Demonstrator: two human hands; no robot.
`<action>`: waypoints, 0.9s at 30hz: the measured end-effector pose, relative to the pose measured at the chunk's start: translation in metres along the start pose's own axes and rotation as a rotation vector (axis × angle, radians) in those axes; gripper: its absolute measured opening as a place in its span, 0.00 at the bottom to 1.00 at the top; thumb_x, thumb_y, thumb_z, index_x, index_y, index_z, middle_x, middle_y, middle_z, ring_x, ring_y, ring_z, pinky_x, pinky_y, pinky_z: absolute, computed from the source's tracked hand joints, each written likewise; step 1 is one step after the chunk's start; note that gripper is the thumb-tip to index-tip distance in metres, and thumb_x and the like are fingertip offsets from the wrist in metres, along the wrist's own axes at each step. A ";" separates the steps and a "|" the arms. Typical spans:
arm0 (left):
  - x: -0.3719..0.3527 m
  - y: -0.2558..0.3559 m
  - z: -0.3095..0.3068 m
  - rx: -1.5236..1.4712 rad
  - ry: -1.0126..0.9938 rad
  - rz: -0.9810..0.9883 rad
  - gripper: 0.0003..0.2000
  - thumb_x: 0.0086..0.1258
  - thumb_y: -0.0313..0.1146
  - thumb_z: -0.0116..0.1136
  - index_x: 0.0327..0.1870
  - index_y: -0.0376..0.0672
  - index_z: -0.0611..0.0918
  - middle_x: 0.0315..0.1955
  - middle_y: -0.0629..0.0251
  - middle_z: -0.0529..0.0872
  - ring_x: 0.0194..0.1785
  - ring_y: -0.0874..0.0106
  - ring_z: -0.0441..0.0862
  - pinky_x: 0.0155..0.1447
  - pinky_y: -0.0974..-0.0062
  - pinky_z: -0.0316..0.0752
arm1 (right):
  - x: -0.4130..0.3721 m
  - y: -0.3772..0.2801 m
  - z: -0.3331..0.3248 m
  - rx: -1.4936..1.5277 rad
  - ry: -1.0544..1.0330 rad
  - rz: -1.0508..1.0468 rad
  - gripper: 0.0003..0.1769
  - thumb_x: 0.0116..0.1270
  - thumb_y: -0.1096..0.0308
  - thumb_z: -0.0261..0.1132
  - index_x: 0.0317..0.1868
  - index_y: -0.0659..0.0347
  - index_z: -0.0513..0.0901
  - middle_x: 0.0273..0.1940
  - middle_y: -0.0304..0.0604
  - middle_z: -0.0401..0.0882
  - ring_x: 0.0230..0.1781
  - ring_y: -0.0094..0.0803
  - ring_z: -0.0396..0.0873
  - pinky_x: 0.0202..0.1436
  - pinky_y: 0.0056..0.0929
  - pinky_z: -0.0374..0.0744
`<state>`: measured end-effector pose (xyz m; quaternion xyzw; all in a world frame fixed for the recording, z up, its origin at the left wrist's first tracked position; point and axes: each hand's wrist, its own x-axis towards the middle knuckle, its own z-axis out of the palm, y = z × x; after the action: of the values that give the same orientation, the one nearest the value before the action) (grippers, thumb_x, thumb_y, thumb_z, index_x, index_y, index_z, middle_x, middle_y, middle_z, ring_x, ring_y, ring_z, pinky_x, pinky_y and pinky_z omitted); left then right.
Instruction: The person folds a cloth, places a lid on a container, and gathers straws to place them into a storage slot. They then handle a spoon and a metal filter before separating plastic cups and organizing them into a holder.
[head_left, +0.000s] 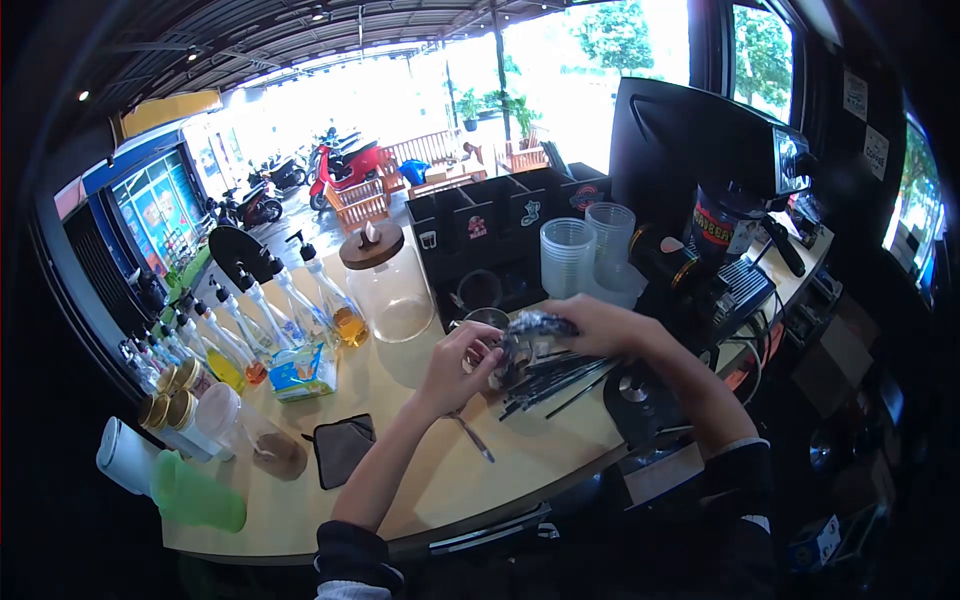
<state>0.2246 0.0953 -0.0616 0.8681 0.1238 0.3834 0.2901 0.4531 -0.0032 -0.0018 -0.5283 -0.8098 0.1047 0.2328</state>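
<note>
Right grip [598,328]: was clamped on the shiny wrapper, over the middle of the tabletop.
Left grip [460,362]: was bent beside the wrapper; could not tell whether closed on it or just touching.
Wrapper [536,325]: was crumpled and glossy, hung between both hands above the straws.
Straws [560,378]: lay black and loosely bundled, partly beneath the wrapper.
Tabletop [420,510]: was pale and smooth, curved along the near edge, brightly lit in the middle.
Spoon [474,439]: lay just beside the left forearm.
Cloth [345,450]: lay dark and flat, left of the left forearm.
Jar [390,290]: stood clear, under a wooden lid.
Tissues [303,371]: sat between the jar and the left-hand containers.
Pump bottles [255,312]: stood in a long row down the left side.
Green cup [200,495]: stood near the left corner.
Organizer [490,230]: stood black and stickered at the far edge.
Plastic cups [567,262]: stood stacked before the organizer.
Machine [700,140]: rose large and black at right.
Room: opened onto daylight beneath a ridged roof [270,40], with wooden benches [425,150] and a red scooter [340,168] beyond.
</note>
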 end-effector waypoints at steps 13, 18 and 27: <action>-0.057 0.003 -0.051 -0.557 -0.008 -0.177 0.21 0.70 0.37 0.54 0.60 0.35 0.68 0.50 0.63 0.77 0.53 0.78 0.75 0.57 0.76 0.70 | 0.103 -0.102 0.024 1.357 -0.050 0.087 0.15 0.54 0.82 0.63 0.43 0.67 0.75 0.33 0.46 0.78 0.33 0.33 0.81 0.39 0.30 0.82; -0.087 0.007 -0.059 -0.717 -0.125 -0.166 0.21 0.70 0.38 0.55 0.58 0.35 0.70 0.48 0.60 0.81 0.52 0.72 0.80 0.56 0.73 0.75 | 0.134 -0.115 0.087 1.492 -0.198 -0.011 0.16 0.56 0.82 0.61 0.46 0.68 0.73 0.34 0.48 0.78 0.37 0.36 0.81 0.46 0.34 0.80; -0.160 -0.044 -0.083 -0.685 0.093 -0.517 0.15 0.72 0.33 0.52 0.54 0.34 0.70 0.42 0.53 0.83 0.46 0.65 0.83 0.51 0.68 0.80 | 0.149 -0.126 0.196 1.176 -0.081 -0.054 0.20 0.65 0.70 0.63 0.55 0.68 0.73 0.49 0.45 0.81 0.48 0.29 0.80 0.53 0.27 0.78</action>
<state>0.0561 0.0947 -0.1384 0.6441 0.2159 0.3556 0.6420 0.2064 0.0938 -0.0806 -0.2854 -0.6371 0.5503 0.4580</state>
